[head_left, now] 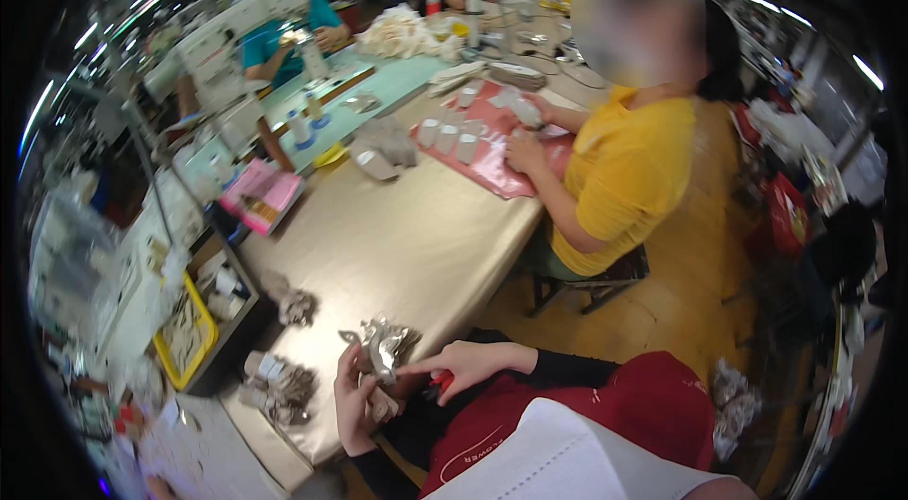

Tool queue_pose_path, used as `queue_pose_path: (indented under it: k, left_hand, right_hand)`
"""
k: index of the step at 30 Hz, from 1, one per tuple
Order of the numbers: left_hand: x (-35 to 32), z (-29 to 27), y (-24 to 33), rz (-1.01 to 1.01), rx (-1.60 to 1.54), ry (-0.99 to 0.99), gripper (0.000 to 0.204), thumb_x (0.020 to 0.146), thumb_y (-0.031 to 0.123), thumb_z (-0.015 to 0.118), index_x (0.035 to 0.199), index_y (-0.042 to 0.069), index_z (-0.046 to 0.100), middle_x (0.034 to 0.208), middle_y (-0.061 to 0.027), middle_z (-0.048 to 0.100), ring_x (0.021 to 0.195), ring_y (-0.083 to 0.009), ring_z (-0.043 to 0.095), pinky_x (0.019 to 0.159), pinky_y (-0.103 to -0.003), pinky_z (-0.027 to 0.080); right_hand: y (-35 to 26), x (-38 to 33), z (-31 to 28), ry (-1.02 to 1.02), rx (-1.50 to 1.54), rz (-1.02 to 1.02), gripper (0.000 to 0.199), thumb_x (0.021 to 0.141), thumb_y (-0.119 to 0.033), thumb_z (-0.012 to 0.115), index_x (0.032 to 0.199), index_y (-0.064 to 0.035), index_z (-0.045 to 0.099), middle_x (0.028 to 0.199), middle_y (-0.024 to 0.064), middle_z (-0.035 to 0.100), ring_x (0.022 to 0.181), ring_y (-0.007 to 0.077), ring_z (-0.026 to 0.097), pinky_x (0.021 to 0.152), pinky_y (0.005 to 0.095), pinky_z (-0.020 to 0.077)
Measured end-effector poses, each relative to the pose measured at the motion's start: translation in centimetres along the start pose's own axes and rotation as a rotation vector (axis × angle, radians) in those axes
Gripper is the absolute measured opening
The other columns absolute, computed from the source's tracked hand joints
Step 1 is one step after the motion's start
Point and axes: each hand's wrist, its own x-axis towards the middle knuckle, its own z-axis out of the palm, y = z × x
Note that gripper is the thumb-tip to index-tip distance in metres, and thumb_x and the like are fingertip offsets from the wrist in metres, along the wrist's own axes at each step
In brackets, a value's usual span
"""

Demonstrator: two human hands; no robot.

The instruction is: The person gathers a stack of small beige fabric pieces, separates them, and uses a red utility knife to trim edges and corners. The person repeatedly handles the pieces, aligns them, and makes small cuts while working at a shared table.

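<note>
My left hand (354,398) is at the near edge of the table, its fingers closed on a crumpled, shiny silver-beige fabric piece (386,349). From the right comes my right hand (478,366), its index finger stretched out to the lower part of that piece. Curled in the same hand is a small red-handled tool (441,381); its working end is hidden, so I cannot make out its kind. Left of my hands, a bundle of grey-beige gathered pieces (281,386) lies on the table, and a smaller bundle (291,299) sits farther back.
The gold-coloured tabletop (378,235) stretches away from me. At the left stand a yellow tray (212,337) and a pink box (265,195). A co-worker in yellow (629,178) handles pieces over a red sheet (492,174). Beyond is a sewing machine (213,55).
</note>
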Motion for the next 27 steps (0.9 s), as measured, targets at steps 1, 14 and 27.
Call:
queue_pose_path:
  k: [1,14,27]
  left_hand:
    - [-0.1,0.0,0.0,-0.023,-0.029,-0.008,0.075,0.074,-0.015,0.06,0.146,0.003,0.048,0.148,-0.0088,0.048,0.139,-0.0238,0.045,0.117,-0.035,0.035]
    - [0.0,0.3,2.6,-0.118,-0.061,-0.059,0.089,0.069,-0.022,0.046,0.154,0.005,0.04,0.16,-0.0077,0.036,0.15,-0.0199,0.03,0.111,-0.032,0.043]
    - [1.0,3.0,2.0,-0.195,-0.273,0.422,0.031,0.097,0.009,0.067,0.125,-0.004,0.065,0.103,-0.0071,0.071,0.092,-0.0116,0.065,0.084,-0.027,0.052]
  right_hand:
    - [-0.2,1.4,0.8,0.081,0.144,-0.06,0.081,0.095,-0.026,0.07,0.162,-0.0277,0.025,0.066,-0.0002,0.046,0.06,0.0098,0.047,0.06,0.0278,0.0433]
    - [3.3,7.7,5.7,0.221,0.267,-0.093,0.056,0.105,-0.022,0.05,0.158,-0.028,0.034,0.09,0.0086,0.065,0.059,0.0236,0.062,0.057,0.0353,0.0514]
    - [1.4,5.8,0.8,0.55,0.071,0.305,0.051,0.088,-0.021,0.078,0.135,-0.0092,0.062,0.071,0.0078,0.061,0.063,0.0179,0.062,0.064,0.0322,0.0529]
